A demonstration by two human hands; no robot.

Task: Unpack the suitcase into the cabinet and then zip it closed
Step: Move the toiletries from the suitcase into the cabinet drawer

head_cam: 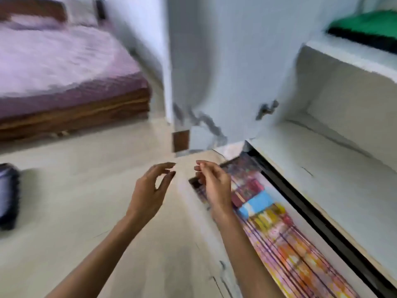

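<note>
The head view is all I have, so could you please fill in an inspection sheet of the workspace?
Surface: pale floor, bare ahead of the hands.
Job's things: dark case at far left edge, cropped and blurred; open cabinet, lower shelf bare, green cloth above.
Clutter: patterned fabric along the cabinet base.
Grippers: left hand and right hand both empty, fingers curled.
Cables: nothing seen.
Surroundings: bed with a pink sheet; blue wall.
</note>
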